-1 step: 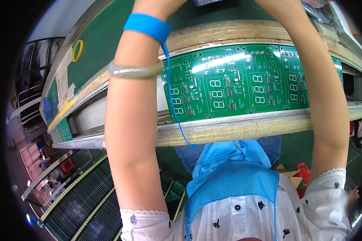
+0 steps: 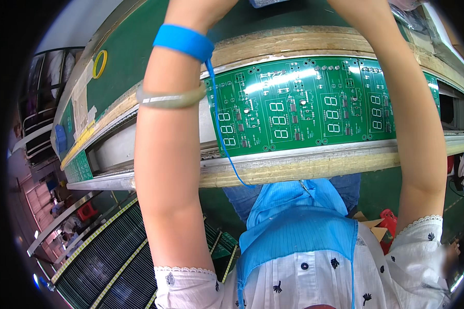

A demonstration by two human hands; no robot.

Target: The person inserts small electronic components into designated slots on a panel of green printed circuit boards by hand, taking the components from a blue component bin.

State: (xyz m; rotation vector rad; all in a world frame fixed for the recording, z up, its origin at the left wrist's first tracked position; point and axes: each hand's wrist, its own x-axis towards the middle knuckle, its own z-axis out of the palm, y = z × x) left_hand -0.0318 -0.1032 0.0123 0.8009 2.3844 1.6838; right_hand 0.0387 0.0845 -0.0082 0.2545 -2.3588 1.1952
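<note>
Both my arms stretch over the bench toward the upper edge. Only the base of my left hand [image 2: 203, 11] shows; its fingers are cut off. My right hand [image 2: 353, 5] is cut off near the wrist, so what either hand holds is hidden. A blue wrist strap [image 2: 183, 42] with a thin cord and a pale bangle [image 2: 172, 98] are on my left arm. Between my forearms, a green circuit board [image 2: 305, 116] with white digit displays and small parts lies in a rail track. Beyond it, between the hands, a bluish object [image 2: 265, 3] is partly visible.
Wooden strips and a metal rail [image 2: 294, 159] border the track. A yellow tape ring [image 2: 100, 64] lies on the green bench at left. Below left stands a rack [image 2: 113, 262] of closely set boards. A red object [image 2: 389, 229] and cardboard are at lower right.
My left wrist has drawn slightly back toward me and to the left, its strap and cord shifting with it. The right arm and the circuit board look nearly unchanged.
</note>
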